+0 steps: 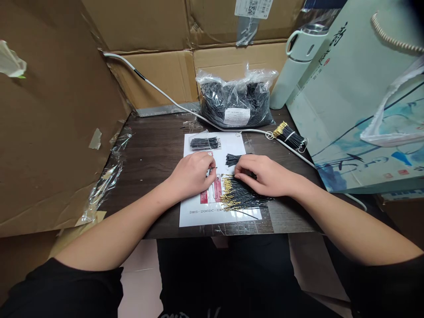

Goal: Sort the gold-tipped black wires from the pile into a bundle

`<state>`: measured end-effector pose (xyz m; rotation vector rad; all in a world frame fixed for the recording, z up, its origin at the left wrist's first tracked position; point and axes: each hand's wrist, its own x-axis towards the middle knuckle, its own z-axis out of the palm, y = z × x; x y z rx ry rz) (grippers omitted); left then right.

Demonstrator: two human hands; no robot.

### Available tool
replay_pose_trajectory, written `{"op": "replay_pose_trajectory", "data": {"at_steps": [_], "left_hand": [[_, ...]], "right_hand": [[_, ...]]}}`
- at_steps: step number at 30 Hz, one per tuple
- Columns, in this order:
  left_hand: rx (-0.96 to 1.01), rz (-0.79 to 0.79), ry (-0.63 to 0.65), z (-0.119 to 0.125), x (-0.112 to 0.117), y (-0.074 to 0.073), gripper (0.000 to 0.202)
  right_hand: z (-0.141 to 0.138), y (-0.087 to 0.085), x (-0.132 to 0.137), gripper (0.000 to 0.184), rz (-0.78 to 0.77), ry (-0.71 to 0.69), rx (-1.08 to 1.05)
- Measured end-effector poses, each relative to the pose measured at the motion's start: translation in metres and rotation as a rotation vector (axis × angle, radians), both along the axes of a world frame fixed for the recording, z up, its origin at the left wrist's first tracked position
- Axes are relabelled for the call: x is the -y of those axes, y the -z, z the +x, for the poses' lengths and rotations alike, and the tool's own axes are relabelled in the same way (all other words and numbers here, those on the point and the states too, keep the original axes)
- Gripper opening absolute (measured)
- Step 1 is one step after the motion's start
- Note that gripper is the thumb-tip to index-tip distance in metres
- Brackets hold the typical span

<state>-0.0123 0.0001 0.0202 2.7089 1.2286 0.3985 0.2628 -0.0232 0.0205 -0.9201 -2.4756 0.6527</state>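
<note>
A loose heap of short black wires with gold tips [239,197] lies on a white printed sheet [217,216] on the dark wooden table [155,150]. My right hand [265,176] rests palm down on top of the heap, its fingers curled among the wires. Just left of the heap, my left hand [193,173] is closed, its fingertips pinching a thin wire end. A small tuft of black wires [232,159] sits between the hands, a little farther back. Behind my left hand lies a small clear bag of wires [204,142].
A big plastic bag of black wires [236,102] stands at the back. A banded bundle with gold tips [289,136] lies to the right by a white cable [159,90]. Cardboard walls [56,119] close in the left and back; a paper gift bag [361,97] and a white flask [296,66] stand right.
</note>
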Motion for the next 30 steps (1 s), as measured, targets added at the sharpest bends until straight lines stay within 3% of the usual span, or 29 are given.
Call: {"op": "replay_pose_trajectory", "data": {"at_steps": [5, 11, 22, 30], "left_hand": [[-0.022, 0.023, 0.021, -0.001, -0.001, -0.001, 0.023], [-0.031, 0.051, 0.021, 0.000, -0.002, 0.001, 0.019], [0.459, -0.151, 0.099, 0.008, 0.009, 0.004, 0.007], [0.536, -0.124, 0.122, 0.009, 0.011, 0.001, 0.005]], "right_hand": [[0.000, 0.001, 0.001, 0.014, 0.032, 0.055, 0.008], [-0.002, 0.000, 0.002, 0.014, 0.009, 0.056, 0.025], [0.000, 0.000, 0.002, 0.016, 0.012, 0.038, -0.016], [0.000, 0.000, 0.001, 0.014, 0.115, 0.126, -0.037]]}}
